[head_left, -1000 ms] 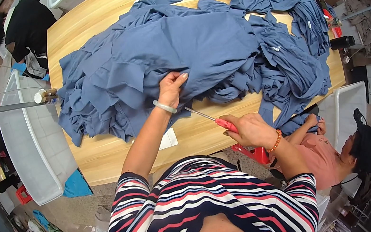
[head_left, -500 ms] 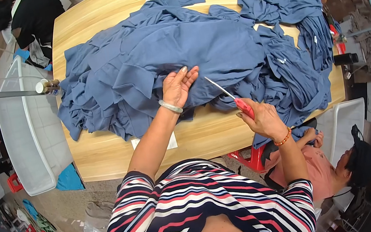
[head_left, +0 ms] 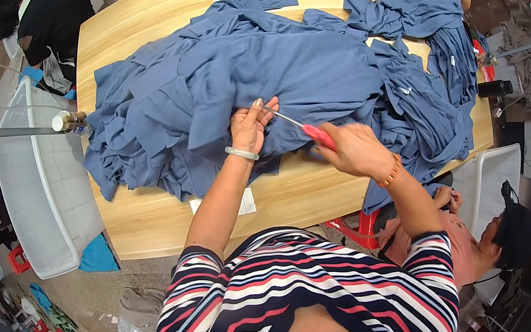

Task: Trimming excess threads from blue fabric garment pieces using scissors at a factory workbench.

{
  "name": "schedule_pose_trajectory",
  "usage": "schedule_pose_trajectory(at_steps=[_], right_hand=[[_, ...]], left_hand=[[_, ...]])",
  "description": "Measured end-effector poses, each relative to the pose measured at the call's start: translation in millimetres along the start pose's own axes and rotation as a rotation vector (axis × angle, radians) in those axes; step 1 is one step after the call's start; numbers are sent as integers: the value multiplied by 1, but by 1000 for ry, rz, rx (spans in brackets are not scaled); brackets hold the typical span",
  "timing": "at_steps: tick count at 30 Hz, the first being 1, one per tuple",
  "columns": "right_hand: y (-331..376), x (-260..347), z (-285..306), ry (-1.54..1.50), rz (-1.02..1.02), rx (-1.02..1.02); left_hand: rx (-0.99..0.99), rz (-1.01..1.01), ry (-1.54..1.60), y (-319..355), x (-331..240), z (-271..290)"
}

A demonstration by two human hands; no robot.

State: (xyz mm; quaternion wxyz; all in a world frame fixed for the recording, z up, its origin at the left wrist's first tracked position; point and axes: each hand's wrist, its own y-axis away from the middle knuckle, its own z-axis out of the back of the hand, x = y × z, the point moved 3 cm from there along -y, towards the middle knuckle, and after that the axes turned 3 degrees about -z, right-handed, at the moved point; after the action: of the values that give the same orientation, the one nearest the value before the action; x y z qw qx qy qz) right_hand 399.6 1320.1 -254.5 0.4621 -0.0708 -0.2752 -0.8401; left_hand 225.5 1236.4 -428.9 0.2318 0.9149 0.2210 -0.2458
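The left forearm [head_left: 222, 203] slants toward one o'clock, ending in the left grip [head_left: 250, 127], turned partly upward, its thumb [head_left: 257, 105] extended and its fingers [head_left: 270, 109] loosely bent; whether their tips meet is hard to make out. The right forearm [head_left: 415, 202] angles toward eleven o'clock. The right grip [head_left: 350, 148], back uppermost and slightly blurred, is curled closed, facing ten o'clock.

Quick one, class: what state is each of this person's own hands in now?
Left hand: fingers partly curled over the blue cloth; whether it pinches anything cannot be told.
Right hand: closed, holding a red-handled tool.
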Motion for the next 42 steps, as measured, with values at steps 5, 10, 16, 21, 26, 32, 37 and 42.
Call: schedule_pose_trajectory(at_steps=[5, 10, 16, 21, 26, 32, 37, 42], right_hand=[[37, -13, -6, -20, -77, 60], [43, -20, -25, -86, 9, -44], [61, -34, -78, 82, -53, -7], [228, -124, -104, -238, -328, -113], [218, -317, -38, -657, -839, -298], [176, -333, -55, -970, -1001, -501], [134, -205, -76, -785, -569, -677], [87, -143, -46, -523, -561, -539]], left_hand=[[-28, -1, -70, 6, -5, -3], [-29, -65, -166, 4, -33, -24], [821, -356, -1264, 84, -21, -188], [1317, -875, -900, 168, 65, -261], [1176, -735, -929, 160, 95, -234], [400, -599, -1200, 93, 12, -114], [-521, -923, -1393, 58, -116, -19], [-383, -905, -1792, 33, -133, 23]])
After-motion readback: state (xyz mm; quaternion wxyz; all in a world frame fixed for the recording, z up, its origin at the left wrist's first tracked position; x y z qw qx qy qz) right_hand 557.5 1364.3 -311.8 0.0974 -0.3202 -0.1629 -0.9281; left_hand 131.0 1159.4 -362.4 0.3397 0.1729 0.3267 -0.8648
